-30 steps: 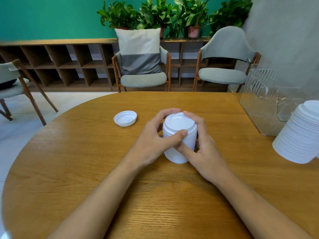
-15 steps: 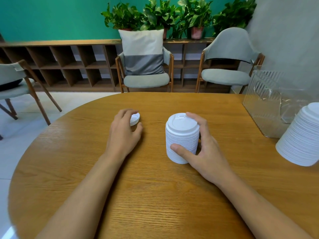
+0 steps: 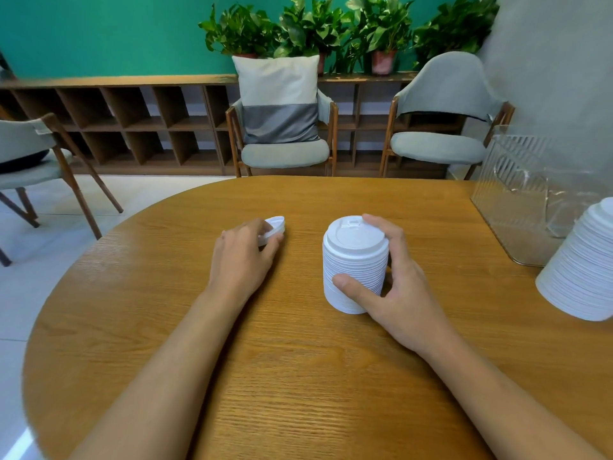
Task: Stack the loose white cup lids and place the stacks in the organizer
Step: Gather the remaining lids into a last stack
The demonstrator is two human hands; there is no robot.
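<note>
Now we have our left hand (image 3: 243,257) at centre-left of the frame, its fingers curled over the single loose lid (image 3: 275,225) and pinching it. The lid is tipped up, its far rim raised off the tabletop (image 3: 298,376). That tilt, we judge, lets the fingertips get under it for the lift. Our right hand (image 3: 398,283) wraps the short stack of lids (image 3: 355,263) at centre frame, with the thumb low on the near side and the fingers round the far side up to the top lid. It seems meant to steady the stack upright so the next lid can be seated on top. The stack stands on the tabletop, well apart from the clear ribbed organizer (image 3: 517,194) at the right edge. A taller stack of lids (image 3: 583,270) sits just beside the organizer at far right, partly cut off by the frame. Neither stack is in the organizer yet.
</note>
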